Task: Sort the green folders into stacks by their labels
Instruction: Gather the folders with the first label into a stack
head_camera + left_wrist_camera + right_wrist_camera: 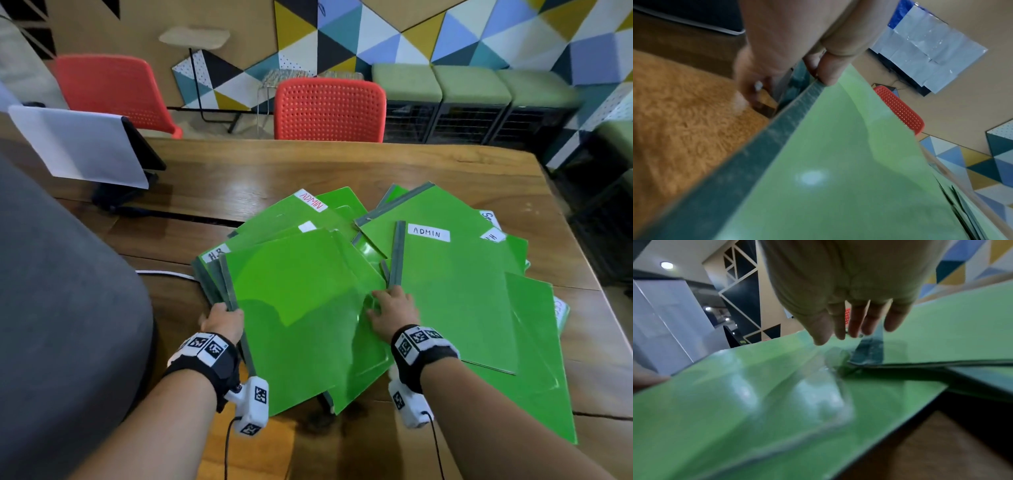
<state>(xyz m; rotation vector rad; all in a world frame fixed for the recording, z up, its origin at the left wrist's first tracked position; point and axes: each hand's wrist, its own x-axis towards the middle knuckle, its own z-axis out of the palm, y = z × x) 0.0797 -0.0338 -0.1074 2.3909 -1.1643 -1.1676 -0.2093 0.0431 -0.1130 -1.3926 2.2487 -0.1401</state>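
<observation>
Though gripped, folder (301, 308) spine leftward

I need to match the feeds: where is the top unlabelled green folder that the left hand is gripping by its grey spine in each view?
Head: top unlabelled green folder, lower centre, left hand gripping its spine.
Left wrist: fills the lower right, grey spine running diagonally.
Right wrist: lower left foreground, right hand open above.
Shared landmark: red perforated chair.

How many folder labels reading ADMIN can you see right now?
2: a red-lettered ADMIN label at the pile's far left, a black-lettered ADMIN label right of centre. Overlapping folders may hide more.
</observation>
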